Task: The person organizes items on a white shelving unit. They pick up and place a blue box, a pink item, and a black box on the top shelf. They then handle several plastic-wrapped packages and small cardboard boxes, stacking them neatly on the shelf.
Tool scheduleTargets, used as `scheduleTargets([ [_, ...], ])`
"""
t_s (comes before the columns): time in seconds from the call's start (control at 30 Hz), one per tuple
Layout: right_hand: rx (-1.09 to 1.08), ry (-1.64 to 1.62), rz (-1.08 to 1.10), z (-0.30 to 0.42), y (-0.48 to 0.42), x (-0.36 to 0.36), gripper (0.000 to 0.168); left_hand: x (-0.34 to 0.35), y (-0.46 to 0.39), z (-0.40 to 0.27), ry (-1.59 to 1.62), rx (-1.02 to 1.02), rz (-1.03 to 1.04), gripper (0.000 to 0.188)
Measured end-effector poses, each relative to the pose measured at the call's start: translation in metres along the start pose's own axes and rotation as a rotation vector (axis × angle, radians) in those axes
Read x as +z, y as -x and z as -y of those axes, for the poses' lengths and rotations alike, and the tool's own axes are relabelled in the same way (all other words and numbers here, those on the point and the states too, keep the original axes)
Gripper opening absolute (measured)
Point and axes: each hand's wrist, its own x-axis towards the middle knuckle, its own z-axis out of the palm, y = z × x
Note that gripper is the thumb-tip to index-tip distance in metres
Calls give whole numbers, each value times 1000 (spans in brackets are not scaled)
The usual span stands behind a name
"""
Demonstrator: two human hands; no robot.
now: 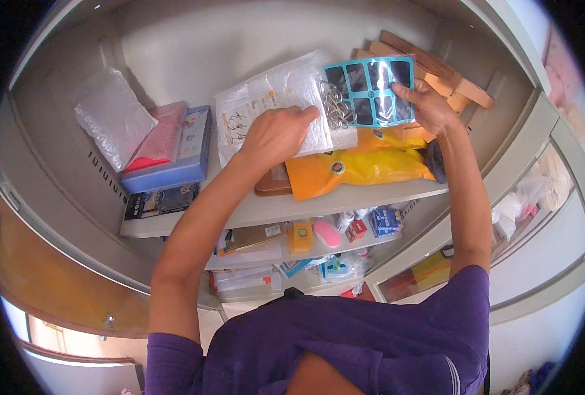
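Observation:
With my right hand point(433, 104) I grip the right edge of a blue-bordered sheet point(370, 92) with dark rectangular panels, in clear plastic. Several metal rings or clips point(339, 109) lie at that sheet's left edge. My left hand point(283, 132) is curled on a white plastic packet point(268, 96) bearing writing; its fingertips are mostly hidden, apparently pinching the packet's right part. Below it, yellow-orange plastic bags point(371, 167) and a brown leather-like case point(273, 186) rest on the upper shelf.
Cardboard pieces point(430, 64) are stacked at the back right. On the left lie a bubble-wrap packet point(116, 118), a pink one point(161, 131) and a blue box point(194, 148). Lower shelves hold a pink oval object point(326, 233) and small boxes. Metal cabinet sides curve around both arms.

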Motion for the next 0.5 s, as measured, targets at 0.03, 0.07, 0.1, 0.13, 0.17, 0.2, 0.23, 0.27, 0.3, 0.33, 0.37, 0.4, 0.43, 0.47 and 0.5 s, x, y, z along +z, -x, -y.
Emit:
scheduleTargets([
  [0.03, 3, -7, 4, -1, 0, -2, 22, 5, 2, 3, 7, 3, -19, 22],
  [0.07, 6, -15, 8, -2, 0, -4, 22, 8, 3, 6, 14, 7, -38, 22],
  [0.1, 19, 2, 1, -2, 0, -3, 22, 10, 5, 7, 21, 6, -56, 23],
  [0.13, 31, 18, -5, 0, 2, -1, 23, 11, 5, 6, 51, 1, -83, 24],
  [0.17, 44, 35, -11, 0, 2, 0, 23, 11, 6, 3, 80, -4, -110, 26],
  [0.2, 38, 26, -4, -1, 1, 0, 23, 9, 7, -1, 107, -7, -138, 27],
  [0.23, 32, 17, 4, -3, 0, -1, 23, 8, 8, -3, 124, -26, -142, 28],
  [0.27, 27, 8, 12, -4, -1, -1, 23, 6, 9, -5, 140, -44, -147, 29],
  [0.3, 24, 5, 18, -4, -1, -1, 23, 7, 9, -6, 158, -61, -151, 31],
  [0.33, 22, 1, 24, -4, 0, -1, 23, 8, 8, -7, 159, -91, -111, 33],
  [0.37, 19, -3, 30, -4, 0, -1, 22, 10, 7, -7, 160, -121, -70, 35],
  [0.4, 41, -18, 27, -4, 1, 1, 22, 10, 6, -8, 159, -154, -29, 38],
  [0.43, 63, -33, 24, -4, 3, 2, 22, 9, 5, -11, 153, -199, 27, 41],
  [0.47, 85, -47, 20, -4, 3, 3, 23, 6, 3, -16, 149, -244, 83, 44],
  [0.5, 72, -51, 5, -4, 4, 2, 23, 4, 2, -20, 144, -287, 139, 47],
])
